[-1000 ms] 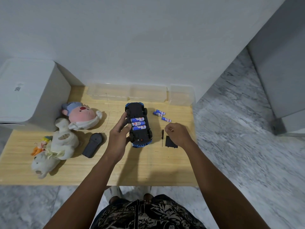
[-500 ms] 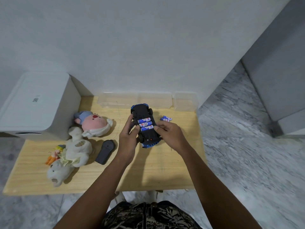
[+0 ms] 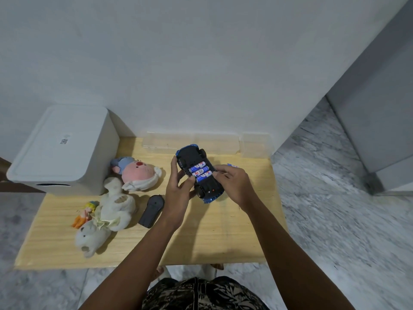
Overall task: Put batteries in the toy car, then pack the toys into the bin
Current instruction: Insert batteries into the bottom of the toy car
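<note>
Blue plastic toy car [image 3: 199, 173] upside down above the light wooden table [image 3: 201, 238], three blue-white batteries [image 3: 200, 170] seated. Left hand [image 3: 178, 195] fingers curled round its side; right hand [image 3: 232, 186] fingers clamp the opposite side.

Both hands, left [image 3: 178, 193] and right [image 3: 234, 184], grip the upturned car [image 3: 199, 173], three batteries [image 3: 200, 170] seated. Plush toys [image 3: 116, 198] at nine o'clock, bin [image 3: 60, 151] at ten.

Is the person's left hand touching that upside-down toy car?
Touching. The head view shows the left hand wrapped against the side of the toy car, its thumb tip on the batteries in the open underside.
</note>
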